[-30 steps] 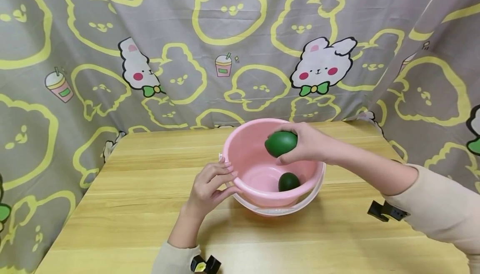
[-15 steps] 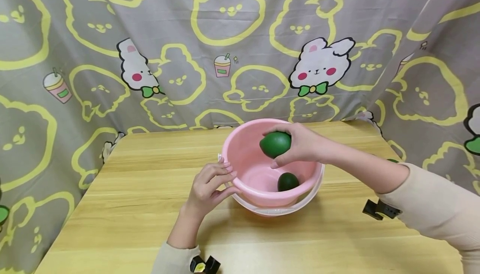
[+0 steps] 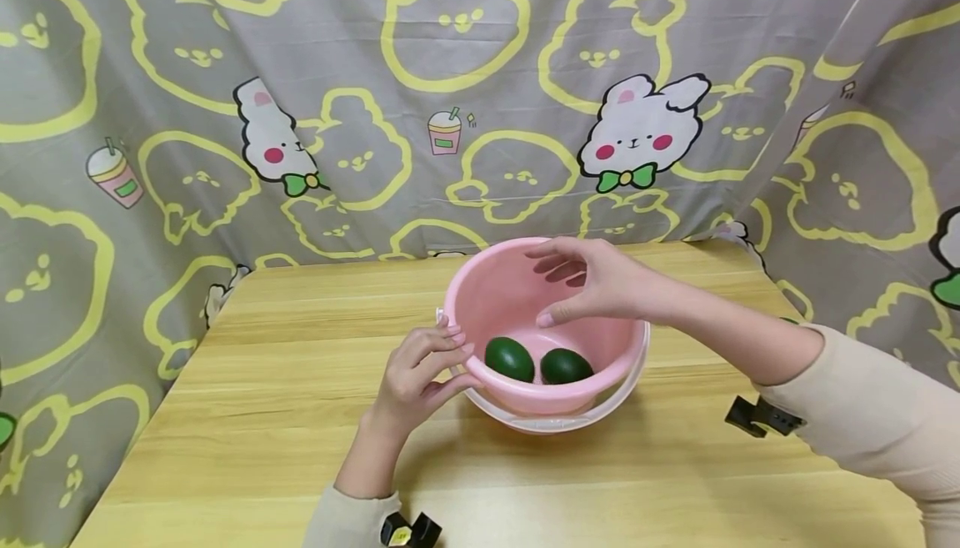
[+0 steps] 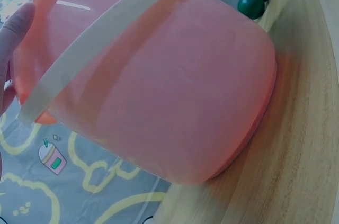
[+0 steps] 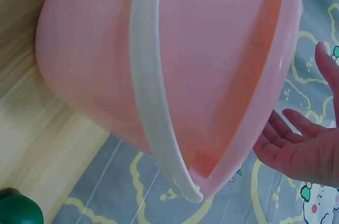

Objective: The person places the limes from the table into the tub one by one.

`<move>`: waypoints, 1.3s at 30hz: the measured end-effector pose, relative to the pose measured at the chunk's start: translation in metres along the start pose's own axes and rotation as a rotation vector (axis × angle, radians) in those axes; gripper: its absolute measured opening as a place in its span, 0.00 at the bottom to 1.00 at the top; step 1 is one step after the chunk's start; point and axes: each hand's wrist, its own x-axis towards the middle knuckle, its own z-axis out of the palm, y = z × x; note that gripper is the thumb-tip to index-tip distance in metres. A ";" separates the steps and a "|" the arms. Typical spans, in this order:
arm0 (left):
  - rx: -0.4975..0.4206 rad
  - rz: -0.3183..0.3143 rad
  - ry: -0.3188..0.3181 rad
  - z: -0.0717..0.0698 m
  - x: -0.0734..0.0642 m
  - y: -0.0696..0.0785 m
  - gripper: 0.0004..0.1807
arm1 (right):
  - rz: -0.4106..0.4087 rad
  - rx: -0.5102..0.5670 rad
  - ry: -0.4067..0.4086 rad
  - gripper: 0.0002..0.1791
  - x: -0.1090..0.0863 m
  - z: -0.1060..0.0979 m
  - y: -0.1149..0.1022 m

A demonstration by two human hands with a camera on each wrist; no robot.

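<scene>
Pale wood-grain table (image 3: 285, 414), light yellow-brown w/ long streaks, fills the lower half of the head view; its far edge runs up close to a grey curtain (image 3: 360, 22) that hangs behind and down both sides. Curtain has soft folds and yellow-outlined cartoon animals, plus a white rabbit print (image 3: 641, 135) w/ pink cheeks & green bow, and small drink-cup prints (image 3: 445, 131). Upright on the table, a bit R of ctr: pink plastic bucket (image 3: 547, 400), its white handle (image 3: 555, 425) lowered round the near side, below the rim. Inside, on the bottom, two dark-green egg-shaped objects lie side by side: left one (image 3: 510, 359) and right one (image 3: 566, 366); can't tell if they touch. Person's left hand (image 3: 422, 374) pinches the bucket's L rim btwn fingers & thumb. Right hand (image 3: 600, 281) is over the bucket's far R part, fingers spread & slightly bent, thumb well apart from them, above the green objects. Both arms have beige sleeves (image 3: 862, 414), each w/ a small black device (image 3: 410, 530) near the cuff. L wrist view: two more green round objects (image 4: 250, 5) close together on the table past the bucket.
</scene>
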 end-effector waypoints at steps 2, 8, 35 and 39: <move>0.000 -0.002 0.000 0.000 0.000 0.000 0.18 | 0.005 0.002 0.003 0.40 0.000 -0.001 0.000; 0.001 -0.008 -0.005 0.000 0.000 0.000 0.19 | 0.020 -0.008 0.020 0.40 -0.002 -0.005 0.001; 0.000 -0.012 -0.002 0.001 -0.001 0.000 0.18 | 0.088 -0.044 0.121 0.41 -0.011 -0.031 0.013; 0.003 -0.011 0.000 0.002 -0.001 0.000 0.19 | 0.101 -0.057 0.140 0.43 -0.012 -0.036 0.012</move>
